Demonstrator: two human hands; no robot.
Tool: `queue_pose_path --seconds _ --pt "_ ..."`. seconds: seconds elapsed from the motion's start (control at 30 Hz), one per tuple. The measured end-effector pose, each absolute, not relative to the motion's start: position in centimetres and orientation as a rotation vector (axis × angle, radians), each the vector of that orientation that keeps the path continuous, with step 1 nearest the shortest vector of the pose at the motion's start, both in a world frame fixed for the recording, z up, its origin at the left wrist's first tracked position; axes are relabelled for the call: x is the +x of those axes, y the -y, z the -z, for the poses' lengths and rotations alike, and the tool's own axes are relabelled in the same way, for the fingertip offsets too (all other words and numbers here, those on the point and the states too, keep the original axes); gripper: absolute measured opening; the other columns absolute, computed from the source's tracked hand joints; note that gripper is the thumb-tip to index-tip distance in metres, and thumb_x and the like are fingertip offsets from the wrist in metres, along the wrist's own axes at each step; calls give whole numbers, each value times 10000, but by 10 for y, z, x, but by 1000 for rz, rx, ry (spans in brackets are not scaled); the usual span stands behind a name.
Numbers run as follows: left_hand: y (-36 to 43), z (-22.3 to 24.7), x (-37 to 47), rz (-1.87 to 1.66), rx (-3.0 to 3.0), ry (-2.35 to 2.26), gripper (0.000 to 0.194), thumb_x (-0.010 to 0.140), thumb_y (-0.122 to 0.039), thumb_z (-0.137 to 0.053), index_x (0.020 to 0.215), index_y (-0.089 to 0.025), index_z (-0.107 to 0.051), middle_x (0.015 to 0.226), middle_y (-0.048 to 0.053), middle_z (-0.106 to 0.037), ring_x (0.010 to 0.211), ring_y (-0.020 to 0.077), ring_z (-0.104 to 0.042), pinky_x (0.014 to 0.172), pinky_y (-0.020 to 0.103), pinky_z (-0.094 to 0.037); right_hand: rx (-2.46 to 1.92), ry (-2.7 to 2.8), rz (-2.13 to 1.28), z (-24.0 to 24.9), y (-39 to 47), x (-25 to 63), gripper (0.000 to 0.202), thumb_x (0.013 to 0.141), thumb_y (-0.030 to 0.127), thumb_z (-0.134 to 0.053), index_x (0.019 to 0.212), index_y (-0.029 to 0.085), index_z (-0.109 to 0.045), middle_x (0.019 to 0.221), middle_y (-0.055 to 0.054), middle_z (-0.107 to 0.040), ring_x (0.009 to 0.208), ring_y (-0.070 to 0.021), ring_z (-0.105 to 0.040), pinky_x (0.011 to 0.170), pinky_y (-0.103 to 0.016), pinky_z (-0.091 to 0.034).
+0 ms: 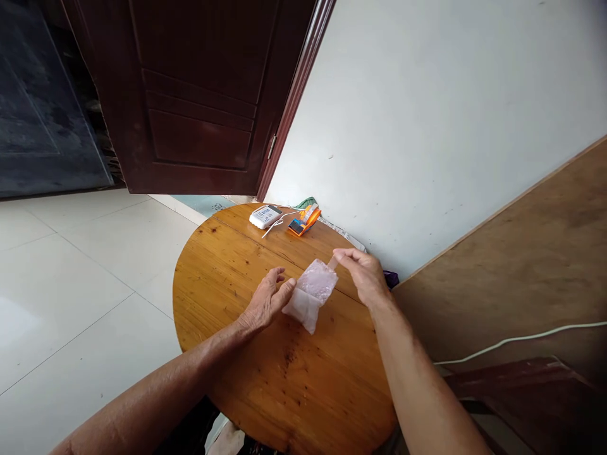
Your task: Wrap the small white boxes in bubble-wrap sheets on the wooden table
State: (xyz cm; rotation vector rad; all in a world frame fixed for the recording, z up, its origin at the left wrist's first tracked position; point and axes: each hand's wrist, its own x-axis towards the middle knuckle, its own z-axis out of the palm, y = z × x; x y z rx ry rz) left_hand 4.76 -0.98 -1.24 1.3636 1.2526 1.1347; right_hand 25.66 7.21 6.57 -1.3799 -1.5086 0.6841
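A bubble-wrap packet (310, 294), whitish and translucent, lies at the middle of the round wooden table. My right hand (363, 272) is closed in a pinch on a short strip of clear tape (333, 261) at the packet's far right corner. Left of the packet, my left hand (269, 300) is open, fingers apart, with its thumb at the packet's edge; whether it touches I cannot tell. Beyond both hands stands an orange tape dispenser (303, 221) with a roll in it.
The wooden table (213, 272) has a white device (265, 217) with a thin cord at its far edge. Something green (308, 203) sits behind the dispenser. A white wall (427, 126) and a wooden board (521, 253) border the right. A dark red door (199, 95) is beyond.
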Motion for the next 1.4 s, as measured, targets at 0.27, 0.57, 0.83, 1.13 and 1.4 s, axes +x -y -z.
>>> queue_pose_path --seconds 0.27,0.57,0.83,1.13,1.4 --pt "6 21 53 -1168 1232 -1070 584 927 -508 -495 1393 -161 -437 1270 133 -607 1221 293 -539 1050 446 -431 -1516 1114 -519 -82 -83 280 376 638 430 -725 919 181 -710 852 -32 -727 874 -210 -670 706 -301 -503" --pt "10 22 57 -1076 1357 -966 763 737 -480 -744 1368 -146 -475 1368 176 -540 1299 340 -485 1074 487 -416 -1507 1116 -602 -12 22 287 407 710 534 -689 927 190 -687 948 -60 -717 889 -233 -680 780 -343 -499" --pt "16 30 62 -1126 1760 -1018 770 670 -342 -772 1360 -169 -475 1331 150 -561 1230 316 -526 1047 461 -438 -1530 1530 -503 -3 56 233 729 751 486 -685 1381 198 -459 1320 -153 -591 1086 -282 -623 926 -447 -499" --pt "-9 34 47 -1278 1218 -1339 547 707 -123 -570 1252 -157 -540 786 -7 -654 632 123 -581 601 223 -468 -1774 1381 -409 15 16 269 552 756 440 -528 1208 133 -609 826 -85 -754 784 -267 -686 729 -361 -507" --pt "-18 29 34 -1425 1068 -1353 444 706 -125 -527 1145 -110 -591 835 30 -664 660 125 -593 600 223 -469 -1856 1297 -226 28 11 297 537 706 471 -583 1138 157 -637 780 -53 -732 718 -241 -661 707 -363 -489"
